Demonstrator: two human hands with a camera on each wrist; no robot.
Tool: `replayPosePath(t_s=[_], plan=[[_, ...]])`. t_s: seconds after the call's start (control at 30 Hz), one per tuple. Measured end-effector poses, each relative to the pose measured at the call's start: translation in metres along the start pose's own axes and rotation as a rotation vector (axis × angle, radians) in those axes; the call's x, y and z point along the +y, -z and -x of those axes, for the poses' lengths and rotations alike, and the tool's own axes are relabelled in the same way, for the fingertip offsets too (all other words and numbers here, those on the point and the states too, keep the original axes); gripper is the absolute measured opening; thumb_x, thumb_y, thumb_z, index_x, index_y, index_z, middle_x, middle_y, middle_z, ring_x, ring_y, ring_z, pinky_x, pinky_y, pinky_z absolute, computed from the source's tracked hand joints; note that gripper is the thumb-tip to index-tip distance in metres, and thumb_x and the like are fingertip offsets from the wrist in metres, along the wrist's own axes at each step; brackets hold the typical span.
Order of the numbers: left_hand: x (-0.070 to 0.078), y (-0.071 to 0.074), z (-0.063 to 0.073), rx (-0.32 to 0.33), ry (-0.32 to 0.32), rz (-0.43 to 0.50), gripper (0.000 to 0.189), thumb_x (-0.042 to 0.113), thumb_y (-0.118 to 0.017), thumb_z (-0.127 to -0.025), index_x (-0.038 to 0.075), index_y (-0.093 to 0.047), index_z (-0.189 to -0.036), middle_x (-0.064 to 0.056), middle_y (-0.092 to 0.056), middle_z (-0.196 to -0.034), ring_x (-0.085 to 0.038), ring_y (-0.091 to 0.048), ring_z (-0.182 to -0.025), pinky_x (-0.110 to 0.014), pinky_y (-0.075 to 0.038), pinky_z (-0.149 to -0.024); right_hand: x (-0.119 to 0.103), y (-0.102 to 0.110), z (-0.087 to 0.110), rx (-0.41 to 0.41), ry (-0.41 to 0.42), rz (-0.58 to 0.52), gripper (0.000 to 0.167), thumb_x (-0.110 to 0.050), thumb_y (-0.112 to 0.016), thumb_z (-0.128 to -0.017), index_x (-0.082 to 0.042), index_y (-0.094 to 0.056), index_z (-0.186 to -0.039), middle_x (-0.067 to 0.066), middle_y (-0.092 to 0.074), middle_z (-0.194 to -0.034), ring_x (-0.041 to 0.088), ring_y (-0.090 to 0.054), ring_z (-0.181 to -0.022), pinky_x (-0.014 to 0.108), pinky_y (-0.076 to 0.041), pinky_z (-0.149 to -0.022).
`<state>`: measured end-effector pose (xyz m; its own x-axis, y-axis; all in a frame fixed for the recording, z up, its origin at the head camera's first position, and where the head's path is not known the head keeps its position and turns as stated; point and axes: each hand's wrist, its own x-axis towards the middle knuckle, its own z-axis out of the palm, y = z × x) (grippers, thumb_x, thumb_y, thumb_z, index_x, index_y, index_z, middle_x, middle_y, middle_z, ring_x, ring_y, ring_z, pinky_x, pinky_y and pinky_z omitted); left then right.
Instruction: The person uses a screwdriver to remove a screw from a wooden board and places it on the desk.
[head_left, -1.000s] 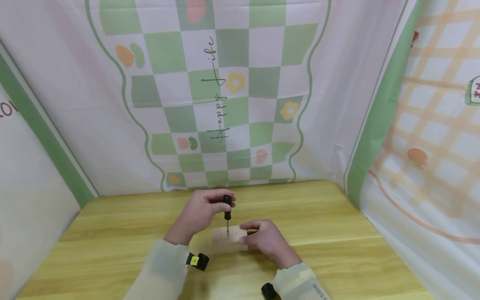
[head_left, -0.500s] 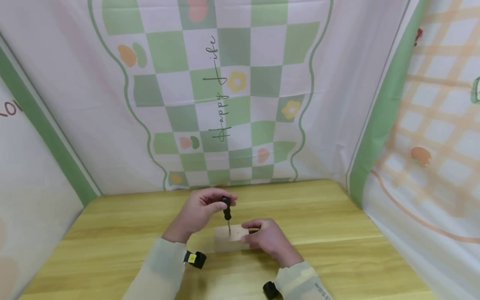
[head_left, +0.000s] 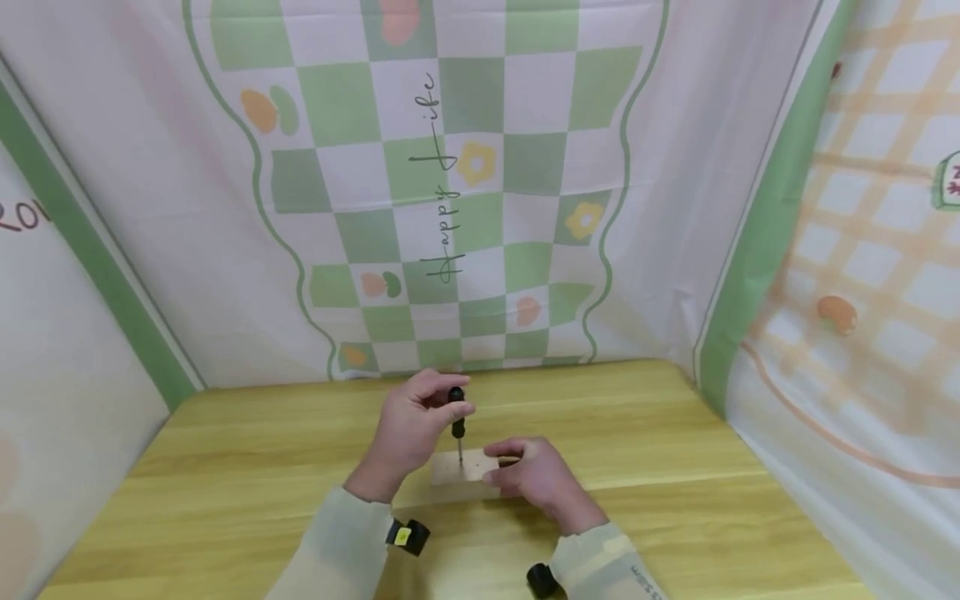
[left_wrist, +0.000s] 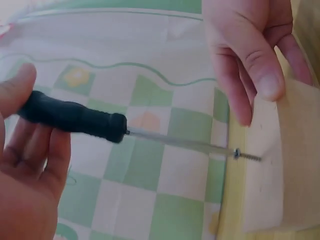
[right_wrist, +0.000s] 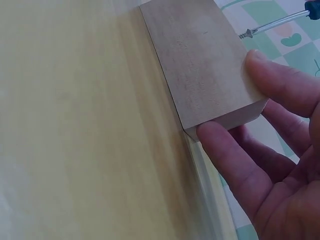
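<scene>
My left hand (head_left: 412,425) pinches the black handle of a screwdriver (left_wrist: 75,117) between thumb and fingers. The shaft points down, nearly upright in the head view. At its tip is a small screw (left_wrist: 247,156), its point in the top face of a pale wooden block (left_wrist: 302,160) and much of its thread showing. With thumb and fingers, my right hand (head_left: 536,479) grips the right end of the block, which stands on the table. From the right wrist, the block's broad side and the screw beyond its edge are visible.
A yellowish wood-grain table (head_left: 247,467) lies beneath both hands. Its back edge meets a hanging cloth (head_left: 480,275) with green and white checks, and more cloth hangs at both sides. A black wrist camera (head_left: 411,537) sits at the left sleeve.
The screwdriver leaned a little half a second ago and is now nearly upright. My left hand has shifted slightly right, its fingers changing place on the handle. The right hand keeps its hold.
</scene>
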<state>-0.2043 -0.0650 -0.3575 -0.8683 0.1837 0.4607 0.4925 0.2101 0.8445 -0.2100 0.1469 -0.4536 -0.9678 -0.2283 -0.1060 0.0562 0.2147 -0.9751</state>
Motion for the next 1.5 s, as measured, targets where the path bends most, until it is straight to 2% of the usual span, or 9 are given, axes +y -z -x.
replayPosePath(t_s=[0.1, 0.2, 0.27, 0.6, 0.77, 1.07, 1.23, 1.33, 1.5], plan=[[-0.005, 0.008, -0.001, -0.147, -0.082, 0.064, 0.024, 0.014, -0.073, -0.093, 0.015, -0.076, -0.116, 0.003, -0.068, -0.107, -0.019, -0.063, -0.093, -0.034, -0.055, -0.077, 0.001, 0.0, 0.0, -0.005, 0.002, -0.006, 0.043, -0.011, -0.086, -0.078, -0.003, -0.072, -0.117, 0.013, -0.063, -0.124, 0.03, -0.06, -0.11, 0.039, -0.059, -0.076], [-0.007, 0.015, -0.002, -0.275, -0.066, 0.188, 0.025, 0.007, -0.065, -0.098, 0.007, -0.071, -0.122, -0.005, -0.069, -0.116, -0.024, -0.064, -0.105, -0.036, -0.054, -0.087, 0.001, 0.0, 0.001, -0.002, 0.001, -0.008, 0.043, -0.01, -0.086, -0.077, -0.003, -0.071, -0.117, 0.014, -0.063, -0.123, 0.029, -0.06, -0.109, 0.039, -0.059, -0.076], [-0.007, 0.017, -0.002, -0.287, -0.034, 0.233, 0.025, 0.003, -0.063, -0.097, 0.004, -0.071, -0.121, -0.009, -0.071, -0.113, -0.027, -0.066, -0.106, -0.036, -0.054, -0.089, 0.002, 0.0, 0.001, 0.001, -0.002, -0.012, 0.044, -0.01, -0.086, -0.077, -0.002, -0.071, -0.118, 0.014, -0.063, -0.123, 0.029, -0.06, -0.108, 0.04, -0.059, -0.076], [0.002, -0.002, 0.002, 0.032, 0.027, 0.018, 0.021, 0.014, -0.084, -0.082, 0.017, -0.076, -0.101, 0.001, -0.07, -0.087, -0.019, -0.068, -0.077, -0.033, -0.058, -0.065, 0.003, 0.0, -0.001, 0.005, -0.001, -0.012, 0.044, -0.01, -0.086, -0.077, -0.003, -0.071, -0.118, 0.014, -0.063, -0.123, 0.028, -0.061, -0.108, 0.039, -0.059, -0.075], [-0.001, -0.004, 0.001, 0.039, 0.013, -0.047, 0.024, 0.016, -0.085, -0.082, 0.02, -0.069, -0.1, 0.001, -0.064, -0.084, -0.019, -0.062, -0.074, -0.034, -0.055, -0.063, 0.003, 0.0, -0.001, 0.0, 0.006, -0.016, 0.045, -0.009, -0.085, -0.078, -0.001, -0.07, -0.119, 0.015, -0.062, -0.124, 0.029, -0.061, -0.106, 0.039, -0.059, -0.076], [-0.007, 0.018, -0.005, -0.387, -0.072, 0.34, 0.037, -0.004, -0.053, -0.1, -0.002, -0.056, -0.137, -0.016, -0.06, -0.133, -0.03, -0.058, -0.121, -0.042, -0.047, -0.1, 0.002, 0.0, -0.001, 0.003, 0.004, -0.02, 0.044, -0.008, -0.085, -0.077, -0.002, -0.071, -0.118, 0.014, -0.063, -0.123, 0.029, -0.061, -0.107, 0.039, -0.059, -0.075], [-0.011, 0.025, -0.006, -0.503, -0.079, 0.463, 0.037, -0.004, -0.048, -0.102, -0.005, -0.053, -0.139, -0.025, -0.056, -0.135, -0.037, -0.052, -0.127, -0.046, -0.04, -0.106, 0.001, 0.0, 0.001, 0.002, 0.007, -0.022, 0.043, -0.008, -0.086, -0.077, -0.002, -0.072, -0.117, 0.015, -0.063, -0.122, 0.027, -0.062, -0.103, 0.039, -0.059, -0.075], [-0.014, 0.025, -0.006, -0.478, -0.047, 0.456, 0.037, -0.002, -0.049, -0.103, 0.0, -0.056, -0.139, -0.022, -0.06, -0.131, -0.035, -0.054, -0.125, -0.042, -0.042, -0.105, 0.0, 0.0, 0.001, 0.001, 0.007, -0.025, 0.043, -0.009, -0.086, -0.077, -0.003, -0.072, -0.116, 0.015, -0.063, -0.121, 0.026, -0.063, -0.101, 0.039, -0.059, -0.074], [-0.015, 0.017, -0.005, -0.32, 0.011, 0.358, 0.03, -0.002, -0.061, -0.097, 0.0, -0.067, -0.126, -0.018, -0.069, -0.112, -0.031, -0.065, -0.107, -0.038, -0.052, -0.093, 0.001, 0.001, 0.001, 0.0, 0.005, -0.031, 0.042, -0.008, -0.086, -0.077, -0.002, -0.072, -0.116, 0.015, -0.063, -0.12, 0.026, -0.063, -0.099, 0.038, -0.059, -0.074]])
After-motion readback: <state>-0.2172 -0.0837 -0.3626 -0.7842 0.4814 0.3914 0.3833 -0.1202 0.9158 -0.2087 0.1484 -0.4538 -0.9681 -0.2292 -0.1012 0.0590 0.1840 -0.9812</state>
